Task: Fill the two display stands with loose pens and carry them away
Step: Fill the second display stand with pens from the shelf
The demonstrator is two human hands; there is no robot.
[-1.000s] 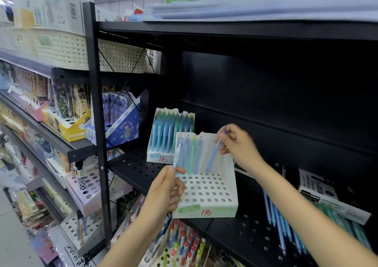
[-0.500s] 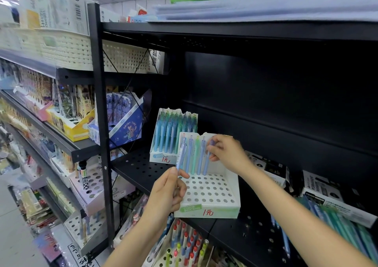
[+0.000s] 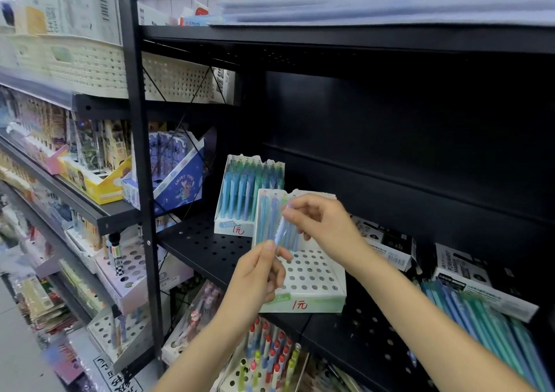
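Both hands pinched one pale-blue pen (image 3: 282, 229) in front of the near white display stand (image 3: 312, 277): the left hand (image 3: 260, 274) held its lower end, the right hand (image 3: 320, 222) its top. The full stand (image 3: 240, 199) stood just behind on the black perforated shelf (image 3: 207, 247), with loose pens (image 3: 480, 331) lying to the right.

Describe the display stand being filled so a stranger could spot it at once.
On the black perforated shelf, two white pen stands sit marked with red prices. The nearer stand sits before both hands; unlike the packed rear stand, most of its holes are empty.
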